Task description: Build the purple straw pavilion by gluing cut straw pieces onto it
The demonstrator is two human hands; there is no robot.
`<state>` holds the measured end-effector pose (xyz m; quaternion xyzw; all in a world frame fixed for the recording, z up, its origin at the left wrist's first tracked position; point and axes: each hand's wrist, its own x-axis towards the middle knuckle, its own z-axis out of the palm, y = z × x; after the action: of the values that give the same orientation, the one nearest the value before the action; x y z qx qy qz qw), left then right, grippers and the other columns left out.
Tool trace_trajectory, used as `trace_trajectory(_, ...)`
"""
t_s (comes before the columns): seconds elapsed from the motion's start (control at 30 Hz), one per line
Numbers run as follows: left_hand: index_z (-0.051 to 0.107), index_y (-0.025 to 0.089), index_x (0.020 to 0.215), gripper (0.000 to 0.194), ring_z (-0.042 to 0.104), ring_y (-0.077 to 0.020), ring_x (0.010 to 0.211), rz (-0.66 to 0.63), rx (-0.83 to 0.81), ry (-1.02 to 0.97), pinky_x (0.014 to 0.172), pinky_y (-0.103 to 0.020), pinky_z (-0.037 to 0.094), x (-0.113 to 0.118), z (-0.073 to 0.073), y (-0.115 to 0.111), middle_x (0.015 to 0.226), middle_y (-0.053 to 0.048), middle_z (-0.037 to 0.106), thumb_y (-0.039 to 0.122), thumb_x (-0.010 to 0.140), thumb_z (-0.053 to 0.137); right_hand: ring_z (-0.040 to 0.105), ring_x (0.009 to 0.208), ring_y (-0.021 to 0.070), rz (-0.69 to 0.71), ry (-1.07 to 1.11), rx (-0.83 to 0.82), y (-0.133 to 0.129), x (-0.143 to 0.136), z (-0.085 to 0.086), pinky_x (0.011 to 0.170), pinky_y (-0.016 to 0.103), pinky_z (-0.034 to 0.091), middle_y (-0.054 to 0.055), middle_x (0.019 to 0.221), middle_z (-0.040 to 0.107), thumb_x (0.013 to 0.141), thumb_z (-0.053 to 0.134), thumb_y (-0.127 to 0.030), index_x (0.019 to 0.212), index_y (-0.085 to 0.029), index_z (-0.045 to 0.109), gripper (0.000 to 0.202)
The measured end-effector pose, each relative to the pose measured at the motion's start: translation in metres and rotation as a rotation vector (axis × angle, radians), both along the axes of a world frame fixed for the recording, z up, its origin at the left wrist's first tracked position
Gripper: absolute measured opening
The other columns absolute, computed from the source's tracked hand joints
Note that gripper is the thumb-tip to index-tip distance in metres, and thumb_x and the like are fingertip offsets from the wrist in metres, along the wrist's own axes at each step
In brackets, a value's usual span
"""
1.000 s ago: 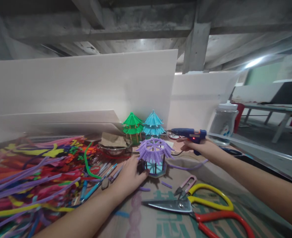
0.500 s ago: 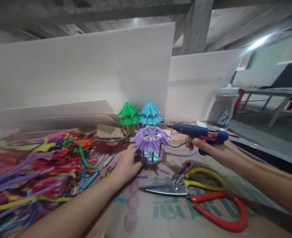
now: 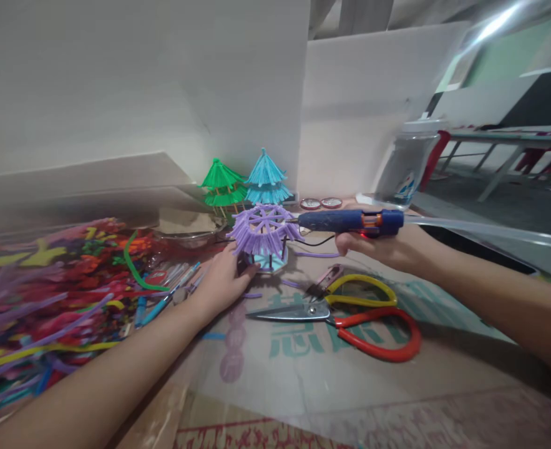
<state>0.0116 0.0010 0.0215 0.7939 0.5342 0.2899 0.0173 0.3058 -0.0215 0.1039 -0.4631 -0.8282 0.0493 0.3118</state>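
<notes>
A small pavilion model (image 3: 266, 229) with a purple pipe-cleaner roof stands on a pale blue base in the middle of the table. My left hand (image 3: 226, 277) grips its base at the left side, the fingertips partly hidden behind it. My right hand (image 3: 366, 246) is closed round a blue hot glue gun (image 3: 331, 221) with a small red light lit. The gun's nozzle points left and reaches the right edge of the purple roof; whether it touches I cannot tell. Behind stand a green pavilion model (image 3: 221, 183) and a light blue pavilion model (image 3: 266, 178).
Large scissors (image 3: 373, 312) with yellow and red handles lie in front, beside small snips (image 3: 329, 277). A heap of colourful pipe cleaners (image 3: 45, 293) covers the left. A clear plastic bottle (image 3: 404, 165) stands back right. White boards (image 3: 238, 93) rise behind.
The glue gun has moved left, bringing its nozzle to the purple roof. My left hand keeps its hold on the pavilion base. The view has tilted downward and shifted right.
</notes>
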Motion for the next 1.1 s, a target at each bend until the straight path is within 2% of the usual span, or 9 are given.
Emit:
trace_trajectory(0.1, 0.062, 0.016, 0.113, 0.031, 0.065, -0.0314, 0.106, -0.004, -0.018, 0.019, 0.095, -0.045, 0.053, -0.001, -0.001, 0.0, 0.11, -0.013, 0.067, 0.034, 0.088, 0.056, 0.062, 0.063, 0.0195, -0.003, 0.031, -0.003, 0.001, 0.002, 0.004, 0.059, 0.033, 0.049, 0.004, 0.077, 0.069, 0.08, 0.058, -0.066, 0.075, -0.025, 0.064, 0.042)
trace_trajectory(0.2, 0.061, 0.015, 0.116, 0.034, 0.064, -0.0311, 0.106, -0.018, -0.014, 0.029, 0.095, -0.045, 0.052, -0.003, -0.002, 0.001, 0.113, -0.014, 0.067, 0.035, 0.09, 0.054, 0.062, 0.064, 0.0192, -0.004, -0.037, -0.019, 0.0, 0.0, 0.006, 0.06, 0.032, 0.048, 0.003, 0.079, 0.069, 0.079, 0.063, -0.06, 0.085, -0.025, 0.067, 0.036)
trace_trajectory(0.33, 0.06, 0.015, 0.118, 0.035, 0.064, -0.031, 0.107, -0.023, 0.005, 0.039, 0.095, -0.045, 0.051, -0.003, -0.003, 0.002, 0.116, -0.014, 0.066, 0.035, 0.089, 0.054, 0.066, 0.074, 0.0221, -0.033, -0.055, -0.032, -0.003, -0.009, 0.006, 0.067, 0.034, 0.051, 0.003, 0.077, 0.07, 0.078, 0.066, -0.051, 0.082, -0.025, 0.067, 0.027)
trace_trajectory(0.43, 0.058, 0.015, 0.12, 0.037, 0.063, -0.0321, 0.107, -0.013, 0.004, 0.057, 0.093, -0.046, 0.052, -0.003, -0.004, 0.003, 0.118, -0.014, 0.065, 0.035, 0.089, 0.054, 0.066, 0.074, 0.0224, -0.063, -0.038, -0.053, -0.006, -0.012, 0.007, 0.066, 0.033, 0.051, 0.002, 0.075, 0.07, 0.077, 0.069, -0.048, 0.083, -0.025, 0.067, 0.024)
trace_trajectory(0.7, 0.056, 0.015, 0.122, 0.039, 0.059, -0.0344, 0.116, -0.018, 0.039, 0.093, 0.098, -0.048, 0.048, -0.004, -0.005, 0.003, 0.123, -0.015, 0.062, 0.037, 0.09, 0.053, 0.066, 0.077, 0.0218, -0.117, -0.114, -0.023, -0.005, -0.011, 0.008, 0.065, 0.032, 0.049, 0.003, 0.083, 0.071, 0.077, 0.07, -0.052, 0.084, -0.025, 0.068, 0.028)
trace_trajectory(0.9, 0.054, 0.016, 0.125, 0.041, 0.06, -0.0329, 0.115, -0.022, 0.069, 0.093, 0.097, -0.046, 0.049, -0.004, -0.005, 0.003, 0.123, -0.015, 0.063, 0.037, 0.09, 0.054, 0.062, 0.069, 0.0191, -0.179, -0.165, -0.084, -0.008, -0.016, 0.011, 0.059, 0.029, 0.044, 0.001, 0.073, 0.066, 0.077, 0.07, -0.051, 0.078, -0.024, 0.066, 0.027)
trace_trajectory(1.1, 0.053, 0.018, 0.126, 0.041, 0.061, -0.0305, 0.114, 0.007, 0.056, 0.096, 0.096, -0.043, 0.049, -0.005, -0.004, 0.002, 0.122, -0.013, 0.064, 0.037, 0.089, 0.055, 0.062, 0.068, 0.0189, -0.16, -0.165, -0.041, -0.011, -0.013, 0.008, 0.057, 0.028, 0.042, 0.0, 0.074, 0.066, 0.079, 0.067, -0.052, 0.08, -0.025, 0.066, 0.028)
